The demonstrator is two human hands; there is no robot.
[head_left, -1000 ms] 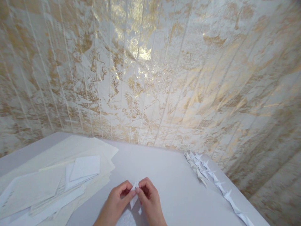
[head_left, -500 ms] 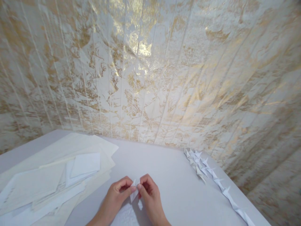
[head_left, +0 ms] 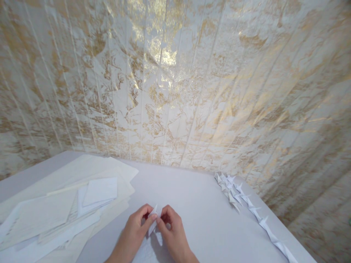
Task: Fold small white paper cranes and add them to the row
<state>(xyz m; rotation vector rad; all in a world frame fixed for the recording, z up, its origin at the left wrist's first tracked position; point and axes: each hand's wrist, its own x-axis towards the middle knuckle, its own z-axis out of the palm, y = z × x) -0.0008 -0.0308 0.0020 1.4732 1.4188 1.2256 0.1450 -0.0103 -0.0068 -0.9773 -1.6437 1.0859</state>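
Both my hands meet low in the middle of the view over a white table (head_left: pixel 197 204). Between them is a small folded piece of white paper (head_left: pixel 153 223), pointed at the top. My left hand (head_left: pixel 137 228) pinches its left side with thumb and forefinger. My right hand (head_left: pixel 170 228) pinches its right side, fingers curled in. The lower part of the paper is partly hidden by my fingers.
A loose pile of white and cream paper sheets (head_left: pixel 68 204) lies at the left of the table. A row of several small folded white paper pieces (head_left: pixel 246 204) runs along the right edge. A gold-and-white patterned wall (head_left: pixel 175 84) stands right behind the table.
My hands stay pinched on the folded paper and have shifted slightly left. The fingers have worked the fold a little. The view has tilted slightly.
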